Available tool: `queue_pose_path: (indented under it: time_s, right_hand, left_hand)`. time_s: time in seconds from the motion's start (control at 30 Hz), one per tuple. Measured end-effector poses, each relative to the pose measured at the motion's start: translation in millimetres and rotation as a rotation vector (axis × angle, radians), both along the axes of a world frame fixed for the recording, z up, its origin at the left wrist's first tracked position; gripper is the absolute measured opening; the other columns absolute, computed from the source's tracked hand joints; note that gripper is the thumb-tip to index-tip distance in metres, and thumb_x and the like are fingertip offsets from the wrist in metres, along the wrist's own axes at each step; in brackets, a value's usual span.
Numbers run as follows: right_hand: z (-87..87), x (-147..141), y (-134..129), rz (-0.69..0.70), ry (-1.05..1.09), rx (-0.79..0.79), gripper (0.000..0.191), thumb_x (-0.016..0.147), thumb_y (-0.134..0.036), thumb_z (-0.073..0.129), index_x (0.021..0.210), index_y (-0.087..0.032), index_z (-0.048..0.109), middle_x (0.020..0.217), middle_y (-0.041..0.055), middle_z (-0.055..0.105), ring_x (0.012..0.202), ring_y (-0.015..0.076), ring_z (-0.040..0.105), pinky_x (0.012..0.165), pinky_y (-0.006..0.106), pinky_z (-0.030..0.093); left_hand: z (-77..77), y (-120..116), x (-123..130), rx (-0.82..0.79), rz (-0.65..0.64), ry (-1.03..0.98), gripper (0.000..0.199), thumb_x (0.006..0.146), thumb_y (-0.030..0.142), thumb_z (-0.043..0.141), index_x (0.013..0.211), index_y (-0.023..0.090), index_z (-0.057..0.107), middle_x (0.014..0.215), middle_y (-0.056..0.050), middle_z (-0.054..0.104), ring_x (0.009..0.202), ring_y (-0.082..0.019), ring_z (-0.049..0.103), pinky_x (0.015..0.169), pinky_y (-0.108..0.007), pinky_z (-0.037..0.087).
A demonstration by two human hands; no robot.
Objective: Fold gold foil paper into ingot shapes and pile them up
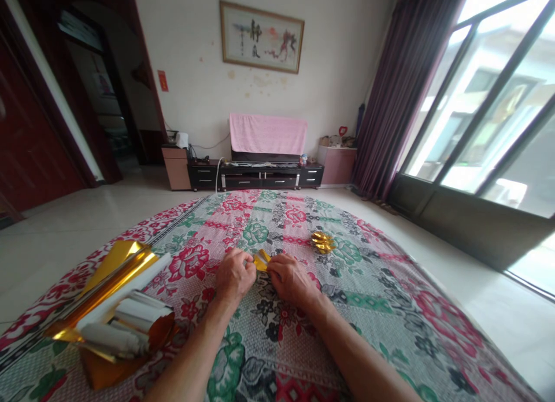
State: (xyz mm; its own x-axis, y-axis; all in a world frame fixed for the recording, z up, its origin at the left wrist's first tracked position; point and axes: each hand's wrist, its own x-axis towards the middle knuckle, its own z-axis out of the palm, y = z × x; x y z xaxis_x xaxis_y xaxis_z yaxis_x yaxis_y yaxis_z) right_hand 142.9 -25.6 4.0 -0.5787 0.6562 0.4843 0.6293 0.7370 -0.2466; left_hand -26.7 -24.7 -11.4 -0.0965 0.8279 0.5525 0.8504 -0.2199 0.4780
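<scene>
A small piece of gold foil (261,261) is stretched between my two hands above the middle of the patterned tablecloth (255,234). My left hand (236,273) pinches its left end between thumb and fingers. On the other side, my right hand (289,276) has its fingers closed on the right end. Folded gold foil pieces (323,242) lie on the cloth to the right, beyond my right hand.
At the left lie a gold foil roll (117,283) and rolled white-backed sheets (141,312). Across the floor stand a low black cabinet (260,179) and a screen under a pink cloth (269,134). Glass doors (477,101) are at the right.
</scene>
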Motion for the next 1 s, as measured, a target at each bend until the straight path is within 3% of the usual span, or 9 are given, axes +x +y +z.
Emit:
queue_pose_path:
  time_s: [0.23, 0.6, 0.8, 1.0]
  right_hand:
    - [-0.2, -7.1, -3.7, -0.044, -0.036, 0.021, 0.017, 0.08, -0.011, 0.046, 0.073, -0.016, 0.06, 0.077, 0.0049, 0.058, 0.076, 0.014, 0.053, 0.073, 0.025, 0.039]
    - [-3.6, -5.0, -0.6, -0.016, 0.061, -0.013, 0.019, 0.075, -0.009, 0.049, 0.082, -0.018, 0.064, 0.082, 0.0042, 0.059, 0.079, 0.0142, 0.054, 0.075, 0.025, 0.041]
    - [-3.2, -2.3, 2.5, 0.031, 0.115, -0.061, 0.027, 0.071, -0.005, 0.048, 0.087, -0.018, 0.065, 0.085, 0.0041, 0.061, 0.083, 0.015, 0.054, 0.077, 0.026, 0.042]
    - [-3.8, 0.5, 7.3, 0.084, 0.172, -0.075, 0.032, 0.069, -0.003, 0.047, 0.091, -0.018, 0.065, 0.098, 0.0049, 0.061, 0.092, 0.0169, 0.054, 0.087, 0.031, 0.04]
  left_hand:
    - [-0.6, -1.0, 4.0, -0.029, -0.156, 0.12, 0.015, 0.072, 0.014, 0.052, 0.076, 0.02, 0.065, 0.084, -0.004, 0.062, 0.082, -0.018, 0.054, 0.079, -0.031, 0.042]
    - [3.1, 0.4, 4.5, -0.038, -0.26, 0.144, 0.02, 0.079, 0.014, 0.047, 0.075, 0.02, 0.065, 0.085, -0.004, 0.063, 0.085, -0.017, 0.053, 0.082, -0.031, 0.041]
    - [5.6, -2.6, 7.0, -0.031, -0.35, 0.141, 0.015, 0.075, 0.014, 0.054, 0.082, 0.021, 0.066, 0.086, -0.003, 0.064, 0.085, -0.017, 0.053, 0.081, -0.03, 0.042]
    - [4.3, -3.2, 8.9, -0.013, -0.351, 0.143, 0.014, 0.074, 0.015, 0.056, 0.08, 0.02, 0.066, 0.085, -0.004, 0.062, 0.087, -0.017, 0.053, 0.083, -0.031, 0.042]
